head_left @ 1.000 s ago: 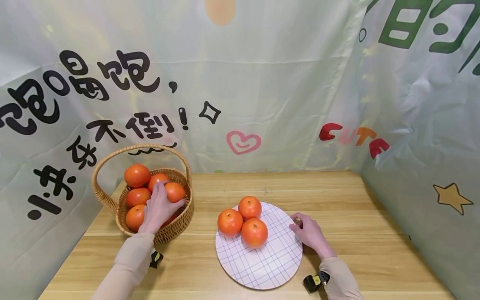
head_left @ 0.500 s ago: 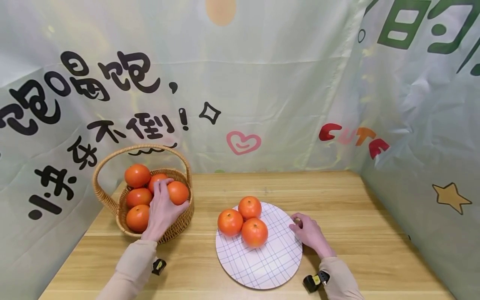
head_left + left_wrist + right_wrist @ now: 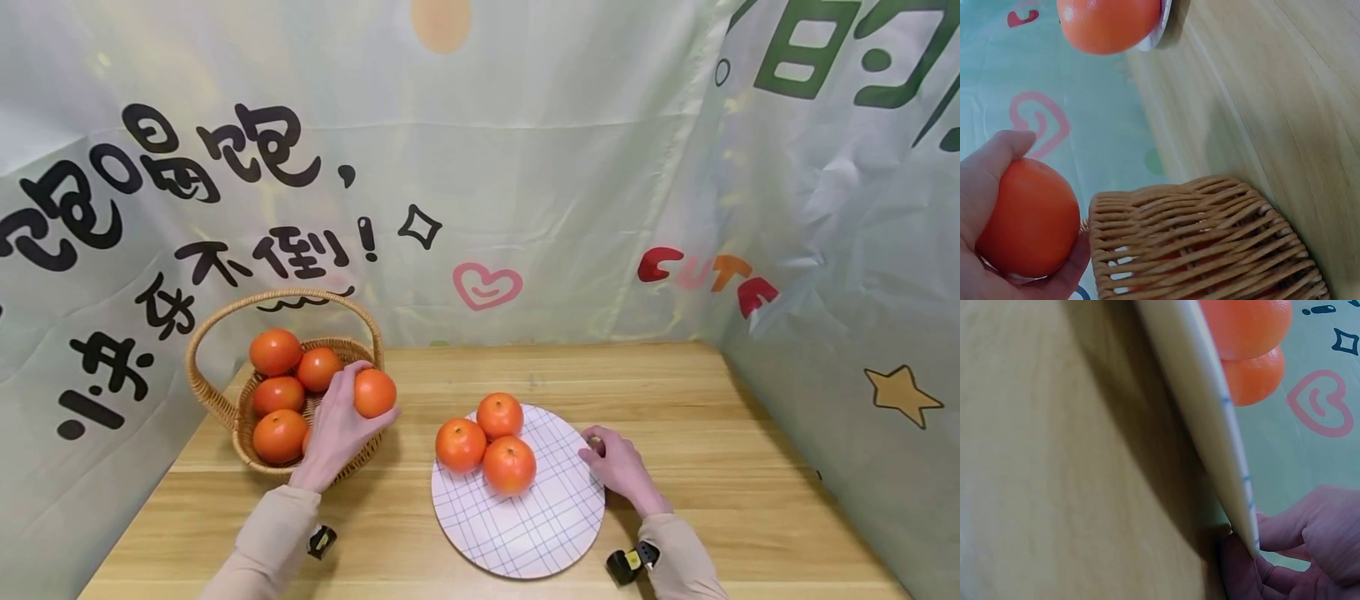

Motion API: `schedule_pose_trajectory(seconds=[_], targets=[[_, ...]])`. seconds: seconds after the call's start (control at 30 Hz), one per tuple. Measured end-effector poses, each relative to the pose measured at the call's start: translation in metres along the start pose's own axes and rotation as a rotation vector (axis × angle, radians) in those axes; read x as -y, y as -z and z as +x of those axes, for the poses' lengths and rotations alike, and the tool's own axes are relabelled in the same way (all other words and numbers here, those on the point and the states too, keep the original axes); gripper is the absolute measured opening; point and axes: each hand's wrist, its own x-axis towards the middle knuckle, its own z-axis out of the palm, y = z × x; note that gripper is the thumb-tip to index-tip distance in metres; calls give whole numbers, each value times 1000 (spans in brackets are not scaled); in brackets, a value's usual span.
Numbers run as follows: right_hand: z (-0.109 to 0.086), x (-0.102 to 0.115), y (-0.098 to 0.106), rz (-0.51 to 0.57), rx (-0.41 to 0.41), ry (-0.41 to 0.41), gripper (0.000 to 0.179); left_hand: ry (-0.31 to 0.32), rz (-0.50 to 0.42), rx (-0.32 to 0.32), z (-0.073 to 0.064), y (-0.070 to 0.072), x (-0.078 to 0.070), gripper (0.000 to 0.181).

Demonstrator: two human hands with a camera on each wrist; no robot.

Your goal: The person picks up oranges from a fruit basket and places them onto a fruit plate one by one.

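In the head view my left hand (image 3: 341, 425) grips an orange (image 3: 375, 393) above the right rim of the wicker basket (image 3: 360, 350). The left wrist view shows the thumb and fingers curled round this smooth, round orange (image 3: 1032, 215), beside the woven wall of the basket (image 3: 1197, 231). Several more oranges (image 3: 279, 437) lie in the basket, one partly hidden by my hand. My right hand (image 3: 617, 462) pinches the right edge of a round, checked plate (image 3: 551, 525). Thumb and fingers lie on opposite faces of its rim (image 3: 1235, 469). Three oranges (image 3: 509, 466) sit together on the plate's upper left.
A wooden table (image 3: 660, 375) bears the basket and the plate, with bare wood between them. The basket's tall handle (image 3: 300, 292) arches over its opening. A printed cloth (image 3: 585, 208) hangs behind the table and along its sides.
My left hand has lifted the orange out of the basket and moved right to its rim. Another orange behind it has come into fuller view. The right hand and plate have stayed put.
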Motion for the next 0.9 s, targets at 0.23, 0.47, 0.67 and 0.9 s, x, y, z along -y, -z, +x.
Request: schedule_pose_trajectory(seconds=[0.23,0.47,0.67,0.9], targets=[[0,0,0,5,1,-2,25,-41,-45,27,-5,-6,-10,73],[0,1,0,8,1,-6,24,-76,-67,52,-9,-8,-19,65],[0,0,0,16,5,-14,25,-110,-87,64,-11,-7,-23,64],[0,-1,0,13,5,-2,24,-191,-90,29,-15,-9,-28,69]])
